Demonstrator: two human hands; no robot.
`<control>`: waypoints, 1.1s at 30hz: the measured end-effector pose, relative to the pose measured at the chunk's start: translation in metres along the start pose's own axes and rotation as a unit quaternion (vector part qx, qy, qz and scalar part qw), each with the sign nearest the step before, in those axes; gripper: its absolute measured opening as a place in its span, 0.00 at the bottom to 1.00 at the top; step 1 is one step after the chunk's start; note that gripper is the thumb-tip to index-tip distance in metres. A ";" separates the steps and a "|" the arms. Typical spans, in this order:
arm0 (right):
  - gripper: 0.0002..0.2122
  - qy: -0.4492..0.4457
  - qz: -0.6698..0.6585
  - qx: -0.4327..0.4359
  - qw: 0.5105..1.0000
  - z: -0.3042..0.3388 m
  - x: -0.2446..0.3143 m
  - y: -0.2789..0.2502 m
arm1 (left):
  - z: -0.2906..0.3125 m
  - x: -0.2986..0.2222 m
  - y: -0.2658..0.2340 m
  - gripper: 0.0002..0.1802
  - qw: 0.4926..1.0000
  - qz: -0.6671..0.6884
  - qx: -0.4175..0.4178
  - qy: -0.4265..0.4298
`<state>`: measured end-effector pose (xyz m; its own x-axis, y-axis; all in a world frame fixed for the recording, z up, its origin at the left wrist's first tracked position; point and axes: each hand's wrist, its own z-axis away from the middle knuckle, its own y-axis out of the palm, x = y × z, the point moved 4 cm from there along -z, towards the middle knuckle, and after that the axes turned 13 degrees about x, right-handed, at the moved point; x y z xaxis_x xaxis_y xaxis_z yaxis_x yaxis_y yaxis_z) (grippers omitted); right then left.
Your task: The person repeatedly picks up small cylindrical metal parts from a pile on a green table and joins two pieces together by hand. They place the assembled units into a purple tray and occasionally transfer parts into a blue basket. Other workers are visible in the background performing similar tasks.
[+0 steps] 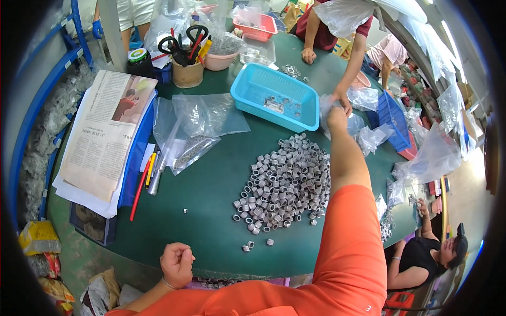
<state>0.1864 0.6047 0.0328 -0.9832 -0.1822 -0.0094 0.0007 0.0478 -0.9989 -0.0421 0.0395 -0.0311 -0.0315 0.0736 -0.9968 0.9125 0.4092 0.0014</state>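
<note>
My left hand (177,265) is closed over the table's near edge, thumb pressed to curled fingers; whatever it may hold is hidden. My right arm stretches across the table, and my right hand (337,120) is closed at a clear plastic bag (325,108) beside the blue basket (243,108). A co-worker's hand (342,100) is right by mine at the same bag. Left of my right forearm lies a heap of short grey metal rings (287,181). A few loose metal rings (250,244) sit nearer to me.
On the left, a newspaper (97,142) lies over a blue tray, with a red pen (139,189) alongside. Bags of small parts (195,150) lie mid-table. A cup of scissors (187,73) stands behind. Plastic bags (374,138) and a blue crate (391,117) crowd the right.
</note>
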 end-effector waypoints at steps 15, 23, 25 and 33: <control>0.08 -0.008 0.024 -0.009 1.000 -0.071 -0.048 0.011 | 0.000 -0.006 0.003 0.04 0.999 -0.035 0.009 -0.003; 0.05 0.111 -0.480 0.003 0.870 -0.001 -0.020 -0.007 | 0.003 -0.002 -0.002 0.04 0.999 -0.049 -0.007 -0.018; 0.04 0.106 -0.555 -0.005 0.825 0.005 -0.028 -0.020 | 0.003 -0.006 0.000 0.04 0.999 -0.045 0.003 -0.012; 0.04 0.026 -0.738 0.090 0.668 0.002 -0.032 -0.026 | -0.001 -0.005 0.001 0.04 1.000 -0.025 0.004 -0.005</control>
<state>0.2182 0.6070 0.0590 0.0576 0.1341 0.9893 -0.9592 -0.2672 0.0920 -0.0418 0.0402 -0.0264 -0.0728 0.0439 -0.9964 0.9133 0.4043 -0.0489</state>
